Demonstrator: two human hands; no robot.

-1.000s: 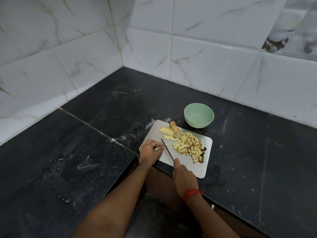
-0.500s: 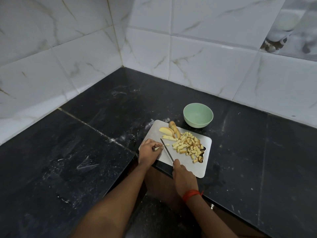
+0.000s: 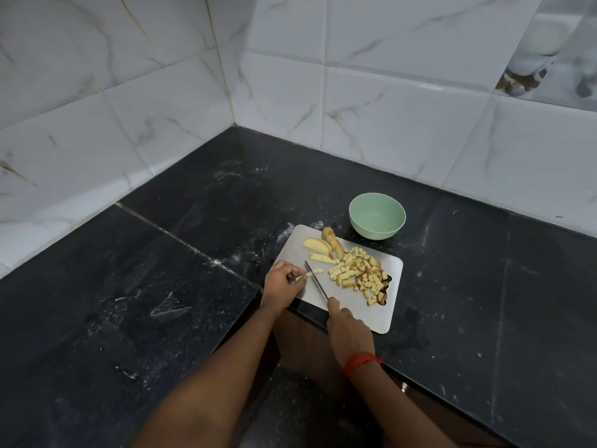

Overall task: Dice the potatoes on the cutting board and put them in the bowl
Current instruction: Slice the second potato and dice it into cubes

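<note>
My left hand (image 3: 284, 287) sits at the near left edge of the pale grey rectangular cutting board (image 3: 358, 310). Its fingers are curled, and the tips pinch a thin pale yellow strip of potato (image 3: 318, 271) down flat against the board. The free end of the strip pokes out to the right of my fingertips.

My right hand (image 3: 349, 334) is clenched around the handle of a slim kitchen knife with a narrow metal blade (image 3: 316, 282). The handle is hidden inside my grip. The blade runs forward from this hand, away from me and a little leftward, and crosses the strip just beside my left fingertips. I cannot tell whether the edge has reached the board. A band of red thread (image 3: 360, 362) circles my right wrist.

To the right of the blade and ahead of my right hand lies a loose heap of small diced potato cubes (image 3: 358, 273), some with brown skin on them. Beyond my left fingertips, near the board's far corner, lie a few uncut potato slices and wedges (image 3: 318, 245), touching one another.

Farther out from both hands, just past the board's far edge, stands a round light green bowl (image 3: 377, 216). All the potato I can see is on the board. Board and bowl rest on a black stone countertop (image 3: 161, 302) that meets white marbled wall tiles (image 3: 387, 124) behind it.
</note>
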